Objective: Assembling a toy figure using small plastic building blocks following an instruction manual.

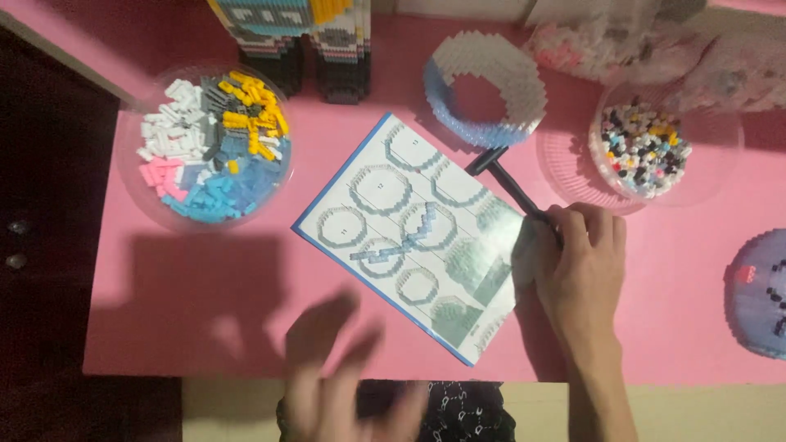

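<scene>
Blurred by motion at the lower edge, the left hand (332,376) is seen above the pink table (205,311) with fingers loosely spread and nothing held; whether it touches the surface cannot be told. Farther right, the right hand (581,270) is closed around the near end of a slender black tool (508,180), which runs diagonally up and left, its forked tip lying just beside the base of a half-built ring of white and blue bricks (487,98). Between the two hands an instruction sheet (417,237) lies flat and turned at an angle, its right edge touching the right hand; a short curved strip of blue bricks (405,237) rests on its printed diagrams. The tool is judged light and stiff, best gripped near its rear end as shown, with the tip left free. The brick strip is judged very light, rigid piece by piece but apt to break apart at its joints, so it is best taken by its long sides between fingertips. A clear bowl of sorted bricks (205,147) stands at upper left, a clear bowl of small mixed pieces (643,147) at upper right, and a dark brick figure (303,41) at the far edge.
</scene>
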